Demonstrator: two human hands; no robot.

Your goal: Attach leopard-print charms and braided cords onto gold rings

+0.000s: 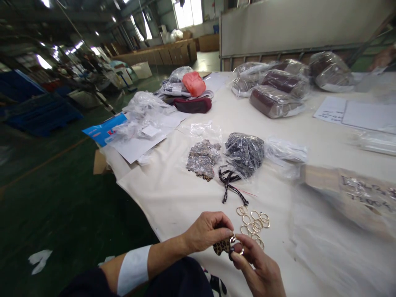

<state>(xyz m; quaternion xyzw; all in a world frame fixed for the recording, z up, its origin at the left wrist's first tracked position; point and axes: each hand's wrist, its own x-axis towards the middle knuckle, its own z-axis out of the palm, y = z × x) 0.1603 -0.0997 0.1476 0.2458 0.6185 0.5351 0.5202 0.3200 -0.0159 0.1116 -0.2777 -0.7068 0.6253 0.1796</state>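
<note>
Between the thumb and fingers of my left hand (206, 233) is a small leopard-print tag (221, 246). My right hand (258, 264) pinches a gold ring (241, 249) against the tag's upper right corner, where a bit of metal and a dark cord-like piece show. Whether the ring passes through the tag is hidden by my fingertips. Just beyond my right hand lies a loose group of gold rings (256, 225) on the white cloth. Past them are a bag of leopard-print pieces (204, 156) and a bag of black patterned cords (244, 152), with some cord ends trailing out.
A cloth-covered table (173, 198) spreads ahead, its left edge dropping to a green floor. Wrapped maroon bags (276, 100) stand at the back right. Plastic wrappings (145, 109) lie at left, a marked brown package (349, 194) at right. A person's hand (383, 57) shows far right.
</note>
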